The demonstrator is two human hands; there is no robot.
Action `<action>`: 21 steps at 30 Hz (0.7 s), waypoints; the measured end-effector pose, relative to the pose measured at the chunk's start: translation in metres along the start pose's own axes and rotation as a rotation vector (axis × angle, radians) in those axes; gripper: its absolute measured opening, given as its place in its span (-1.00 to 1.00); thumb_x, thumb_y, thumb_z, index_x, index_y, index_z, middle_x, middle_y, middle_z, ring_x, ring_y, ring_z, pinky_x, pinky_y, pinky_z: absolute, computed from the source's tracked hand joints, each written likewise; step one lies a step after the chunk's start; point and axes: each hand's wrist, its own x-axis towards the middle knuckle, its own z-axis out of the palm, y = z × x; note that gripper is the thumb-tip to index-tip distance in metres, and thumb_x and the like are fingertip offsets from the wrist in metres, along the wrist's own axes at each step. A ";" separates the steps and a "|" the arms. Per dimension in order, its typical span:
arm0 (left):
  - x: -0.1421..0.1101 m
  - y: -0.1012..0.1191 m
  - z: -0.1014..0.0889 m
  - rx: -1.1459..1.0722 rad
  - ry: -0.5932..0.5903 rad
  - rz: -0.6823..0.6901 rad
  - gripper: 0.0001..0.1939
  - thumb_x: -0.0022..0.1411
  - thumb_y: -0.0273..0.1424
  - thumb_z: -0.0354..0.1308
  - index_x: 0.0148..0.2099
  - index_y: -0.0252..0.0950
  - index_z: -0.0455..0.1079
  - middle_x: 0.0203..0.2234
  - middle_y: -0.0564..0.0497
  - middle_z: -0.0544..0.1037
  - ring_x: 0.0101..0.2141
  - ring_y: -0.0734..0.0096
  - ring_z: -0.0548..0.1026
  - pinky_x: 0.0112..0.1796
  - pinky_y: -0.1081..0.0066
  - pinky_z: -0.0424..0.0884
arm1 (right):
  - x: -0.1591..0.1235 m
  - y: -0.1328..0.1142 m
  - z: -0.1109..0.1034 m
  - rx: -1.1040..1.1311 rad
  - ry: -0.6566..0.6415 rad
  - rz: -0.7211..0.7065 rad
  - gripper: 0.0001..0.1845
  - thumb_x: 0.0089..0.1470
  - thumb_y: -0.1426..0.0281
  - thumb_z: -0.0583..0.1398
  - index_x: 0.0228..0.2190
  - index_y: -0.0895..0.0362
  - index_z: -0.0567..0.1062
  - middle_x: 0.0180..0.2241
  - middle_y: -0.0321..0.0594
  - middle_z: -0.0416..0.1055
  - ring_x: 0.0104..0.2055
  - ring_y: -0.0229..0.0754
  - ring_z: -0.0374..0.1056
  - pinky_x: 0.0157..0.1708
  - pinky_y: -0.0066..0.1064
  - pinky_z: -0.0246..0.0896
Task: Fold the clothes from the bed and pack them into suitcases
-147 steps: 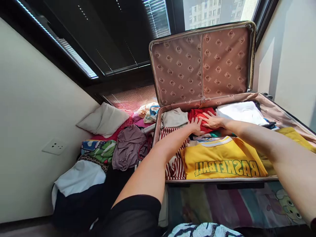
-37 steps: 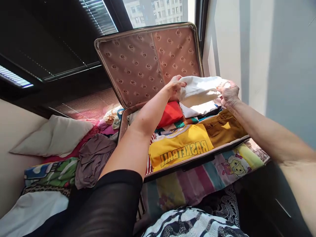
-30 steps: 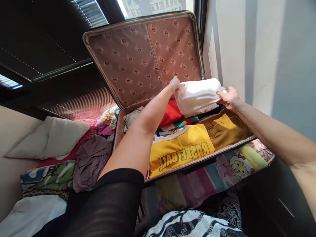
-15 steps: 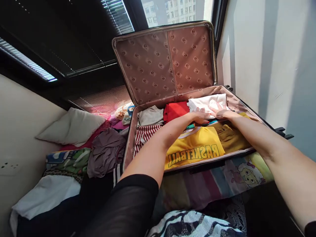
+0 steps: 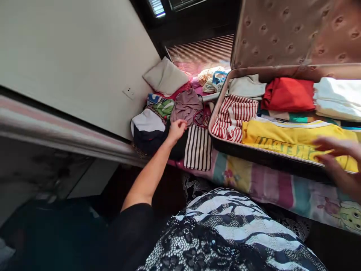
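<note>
My left hand (image 5: 177,130) is over the pile of clothes left of the suitcase, its fingers loosely bent and nothing visible in them. Close to it are a crumpled mauve garment (image 5: 187,105), a black-and-white striped garment (image 5: 198,148) and dark cloth below the wrist. At the right edge my right hand (image 5: 338,154), smeared by motion, hovers with fingers apart over a yellow shirt (image 5: 293,137) with lettering. That shirt lies in the open suitcase (image 5: 216,141), along with a red-and-white striped garment (image 5: 237,113), folded red cloth (image 5: 289,94), white cloth (image 5: 338,96) and pale grey cloth (image 5: 245,86).
A pale cushion (image 5: 166,77) rests against the wall behind the clothes. White-and-navy clothing (image 5: 149,124) and a green patterned cloth (image 5: 163,107) lie at the pile's left. The suitcase stands on a colourful bedspread (image 5: 262,180). Its raised lid (image 5: 276,37) fills the upper right.
The view has swung left. Both hands have come off the white cloth in the suitcase; my left hand has moved to the clothes pile, my right hand towards the suitcase's front edge.
</note>
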 end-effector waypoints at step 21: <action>-0.052 -0.108 0.041 0.557 -0.190 -0.216 -0.48 0.37 -0.11 0.26 0.21 -0.34 0.41 0.11 -0.36 0.60 0.16 -0.09 0.56 0.07 0.19 0.46 | 0.013 -0.020 0.226 0.056 -0.588 -0.069 -0.67 0.06 0.16 0.33 -0.23 0.12 0.72 -0.32 -0.16 0.63 -0.37 -0.10 0.48 -0.33 -0.29 0.44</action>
